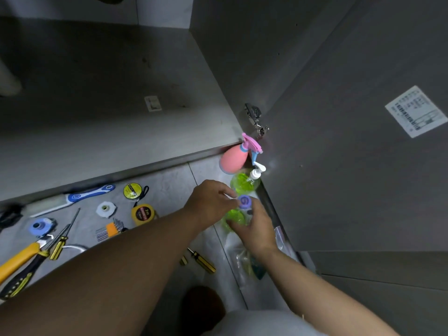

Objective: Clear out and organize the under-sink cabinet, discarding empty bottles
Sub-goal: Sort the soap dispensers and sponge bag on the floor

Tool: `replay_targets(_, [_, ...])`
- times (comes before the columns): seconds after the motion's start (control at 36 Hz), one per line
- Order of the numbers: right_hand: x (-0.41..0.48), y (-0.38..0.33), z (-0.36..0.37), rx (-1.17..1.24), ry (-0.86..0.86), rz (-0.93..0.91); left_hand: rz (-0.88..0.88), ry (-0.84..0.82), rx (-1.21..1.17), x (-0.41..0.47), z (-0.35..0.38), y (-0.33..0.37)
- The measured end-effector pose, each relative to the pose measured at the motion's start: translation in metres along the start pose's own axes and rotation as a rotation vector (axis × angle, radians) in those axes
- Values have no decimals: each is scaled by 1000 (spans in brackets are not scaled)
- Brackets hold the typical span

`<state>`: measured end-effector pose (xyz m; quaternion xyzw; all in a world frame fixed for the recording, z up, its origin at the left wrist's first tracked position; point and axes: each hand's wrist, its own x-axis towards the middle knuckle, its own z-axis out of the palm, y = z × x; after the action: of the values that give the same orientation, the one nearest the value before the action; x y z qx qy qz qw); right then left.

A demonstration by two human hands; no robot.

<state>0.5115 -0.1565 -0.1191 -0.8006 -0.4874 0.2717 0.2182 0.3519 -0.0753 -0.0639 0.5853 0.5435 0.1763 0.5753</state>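
Head view: a person crouched at the open under-sink cabinet (116,98) works on a green bottle (234,218), low by the floor tiles beside the open cabinet door (339,166); whether it stands on the tiles or is lifted cannot be told; the right hand (255,230) wraps its fingers round the bottle's body, while the left hand (209,200) reaches in with curled fingers pinching the purple cap (243,201), though blur softens the fingertips; the step appears to be loosening or checking the cap to judge whether the bottle is empty. Done well, that calls for the right hand to hold the bottle upright and steady while the left turns the cap alone; the body looks green with liquid, so a tilt or a hard squeeze could spill it. Just behind, at the door's foot, stand a pink spray bottle (232,160) and a green pump bottle (244,184), close together; a clear plastic bag (238,260) lies under the right wrist; a tape measure (143,213), hex keys (110,230), pliers (21,265) and screwdrivers (60,243) are spread on the tiles to the left, well apart from the bottles.
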Motion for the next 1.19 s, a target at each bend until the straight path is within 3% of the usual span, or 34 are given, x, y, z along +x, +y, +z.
replay_targets(0.25, [42,22,-7,113,202,472,-47,-27,59,-5,-7,-30])
replay_targets(0.5, [55,17,9,223,321,616,-123,-40,67,-6,-12,-49])
replay_targets(0.72, [37,27,4,225,259,576,-142,-90,80,-10,-6,-44])
replay_targets(0.92, [-43,49,-6,119,577,387,-145,-144,123,-10,10,-39])
replay_targets(0.97, [-63,60,-6,138,606,490,-144,-155,136,-9,16,-37])
replay_targets(1.06, [-75,74,-5,248,576,849,-151,-181,131,-10,27,-33])
replay_targets(1.14, [-74,82,-4,416,383,1216,-158,-210,133,-12,35,-31])
replay_targets(1.19, [-74,85,-2,641,233,1279,-161,-224,138,-13,39,-32])
